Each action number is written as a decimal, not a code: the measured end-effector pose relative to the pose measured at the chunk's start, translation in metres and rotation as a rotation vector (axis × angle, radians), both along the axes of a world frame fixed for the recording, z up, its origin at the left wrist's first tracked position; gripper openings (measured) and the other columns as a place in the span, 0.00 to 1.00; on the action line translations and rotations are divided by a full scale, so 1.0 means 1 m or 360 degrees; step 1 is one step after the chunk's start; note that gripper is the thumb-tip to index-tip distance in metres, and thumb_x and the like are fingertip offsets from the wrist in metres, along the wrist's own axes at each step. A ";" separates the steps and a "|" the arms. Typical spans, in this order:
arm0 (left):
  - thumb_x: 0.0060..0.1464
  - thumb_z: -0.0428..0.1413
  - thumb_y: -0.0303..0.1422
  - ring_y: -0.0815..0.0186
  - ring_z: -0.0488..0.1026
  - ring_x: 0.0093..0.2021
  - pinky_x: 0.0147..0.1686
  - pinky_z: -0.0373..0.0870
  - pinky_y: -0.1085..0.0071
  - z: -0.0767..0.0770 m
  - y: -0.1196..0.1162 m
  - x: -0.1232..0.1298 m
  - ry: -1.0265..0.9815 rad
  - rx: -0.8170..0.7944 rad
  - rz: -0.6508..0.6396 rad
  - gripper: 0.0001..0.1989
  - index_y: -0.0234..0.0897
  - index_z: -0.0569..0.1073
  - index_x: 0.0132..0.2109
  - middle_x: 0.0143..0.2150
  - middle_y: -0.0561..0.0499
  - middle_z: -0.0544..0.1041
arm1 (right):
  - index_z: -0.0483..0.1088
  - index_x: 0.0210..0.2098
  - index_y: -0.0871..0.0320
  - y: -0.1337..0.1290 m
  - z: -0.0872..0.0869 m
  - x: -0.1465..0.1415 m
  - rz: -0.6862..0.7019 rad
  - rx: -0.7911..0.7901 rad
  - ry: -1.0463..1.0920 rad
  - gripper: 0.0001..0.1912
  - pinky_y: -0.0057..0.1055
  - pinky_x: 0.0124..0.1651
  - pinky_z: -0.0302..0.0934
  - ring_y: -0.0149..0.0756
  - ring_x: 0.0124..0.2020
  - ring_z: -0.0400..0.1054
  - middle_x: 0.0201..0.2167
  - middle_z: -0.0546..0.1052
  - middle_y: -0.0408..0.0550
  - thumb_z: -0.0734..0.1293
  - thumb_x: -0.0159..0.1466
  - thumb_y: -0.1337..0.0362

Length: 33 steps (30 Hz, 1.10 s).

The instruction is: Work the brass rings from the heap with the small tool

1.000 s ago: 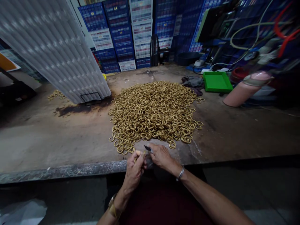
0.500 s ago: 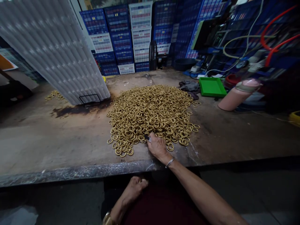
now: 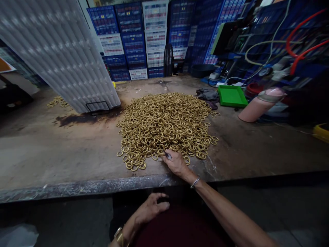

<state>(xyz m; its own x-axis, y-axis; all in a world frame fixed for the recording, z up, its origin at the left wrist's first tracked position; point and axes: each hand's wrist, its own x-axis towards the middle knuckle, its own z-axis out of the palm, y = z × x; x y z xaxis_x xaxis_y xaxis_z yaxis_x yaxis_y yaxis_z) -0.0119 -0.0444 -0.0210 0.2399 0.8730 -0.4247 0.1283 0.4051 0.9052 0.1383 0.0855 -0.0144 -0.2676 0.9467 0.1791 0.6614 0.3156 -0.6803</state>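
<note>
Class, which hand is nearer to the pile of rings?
Right. The right hand is at the near edge of the ring pile; the left hand is off the table, farther away.

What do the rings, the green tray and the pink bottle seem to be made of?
Rings: probably brass or another yellow metal, given their golden colour and dull shine. Green tray: likely moulded plastic, judging by its even, bright colour. Pink bottle: painted metal or plastic; its smooth, even surface leaves that open.
</note>
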 end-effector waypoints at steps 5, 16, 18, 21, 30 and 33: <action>0.51 0.52 0.38 0.67 0.68 0.32 0.32 0.64 0.74 0.036 0.007 0.006 -0.0066 0.0226 0.0216 0.12 0.37 0.72 0.40 0.31 0.50 0.73 | 0.65 0.24 0.58 -0.016 0.003 -0.002 0.0150 -0.0166 0.0325 0.08 0.22 0.27 0.49 0.26 0.22 0.54 0.19 0.63 0.38 0.61 0.57 0.63; 0.50 0.53 0.40 0.75 0.58 0.18 0.18 0.55 0.79 0.033 0.046 0.008 -0.0098 0.0403 0.0675 0.11 0.34 0.69 0.32 0.20 0.57 0.64 | 0.64 0.23 0.59 -0.035 0.013 -0.011 0.0278 -0.0605 0.0636 0.08 0.22 0.23 0.49 0.24 0.20 0.53 0.18 0.63 0.37 0.63 0.55 0.61; 0.50 0.53 0.40 0.75 0.58 0.18 0.19 0.55 0.78 0.032 0.045 0.008 -0.0084 0.0436 0.0709 0.11 0.35 0.70 0.31 0.20 0.57 0.65 | 0.63 0.24 0.58 -0.036 0.015 -0.012 0.0251 -0.0818 0.0737 0.10 0.22 0.20 0.48 0.23 0.17 0.52 0.17 0.64 0.37 0.62 0.56 0.58; 0.49 0.54 0.39 0.74 0.59 0.20 0.21 0.57 0.78 0.031 0.042 0.009 -0.0054 0.0524 0.0700 0.11 0.35 0.71 0.31 0.22 0.55 0.68 | 0.61 0.26 0.57 -0.037 0.018 -0.013 0.0188 -0.1073 0.0880 0.12 0.21 0.16 0.44 0.22 0.13 0.50 0.17 0.65 0.37 0.59 0.56 0.54; 0.50 0.51 0.46 0.76 0.59 0.17 0.17 0.55 0.79 0.039 0.041 0.007 -0.0234 0.0133 0.0473 0.17 0.35 0.66 0.28 0.21 0.56 0.66 | 0.62 0.20 0.59 -0.032 0.023 -0.019 0.0093 -0.0809 0.0748 0.07 0.21 0.19 0.47 0.23 0.17 0.51 0.14 0.61 0.37 0.60 0.52 0.63; 0.50 0.51 0.45 0.76 0.59 0.18 0.17 0.54 0.80 0.035 0.041 0.006 -0.0371 0.0115 0.0515 0.16 0.35 0.66 0.31 0.23 0.56 0.66 | 0.63 0.22 0.59 -0.031 0.022 -0.017 0.0042 -0.0783 0.0728 0.07 0.22 0.21 0.49 0.25 0.18 0.53 0.16 0.63 0.38 0.59 0.54 0.63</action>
<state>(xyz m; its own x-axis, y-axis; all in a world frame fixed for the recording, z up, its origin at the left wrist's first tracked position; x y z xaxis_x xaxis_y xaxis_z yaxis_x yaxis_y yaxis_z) -0.0061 -0.0032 0.0141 0.0305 0.9449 -0.3261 -0.2078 0.3251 0.9226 0.1209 0.0550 0.0078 -0.2913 0.9413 -0.1707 0.2689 -0.0907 -0.9589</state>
